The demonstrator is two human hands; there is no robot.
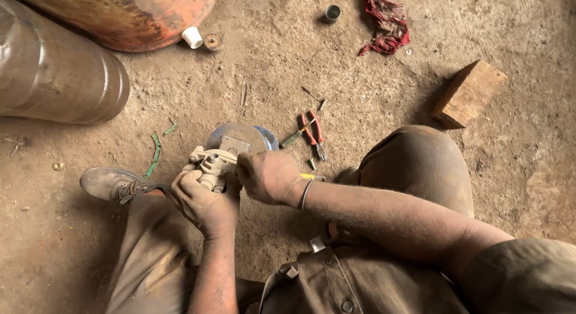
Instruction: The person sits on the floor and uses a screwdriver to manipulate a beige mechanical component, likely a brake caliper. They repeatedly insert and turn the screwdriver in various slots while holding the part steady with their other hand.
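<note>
Both hands close on one pale metal valve body (210,165): the left hand (204,205) clasps it from six o'clock, the right hand (270,177) pinches its three o'clock end, equally near. Beyond, at one o'clock, red-handled pliers (314,134) lie on the dirt floor (372,86).

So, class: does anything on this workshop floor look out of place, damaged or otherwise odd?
Mostly loose clutter. The red-handled pliers and a screwdriver lie scattered in the dirt, a crumpled red rag is dropped near the top, and a broken green strip lies in pieces by the shoe. Both hands grip the metal fitting.
</note>
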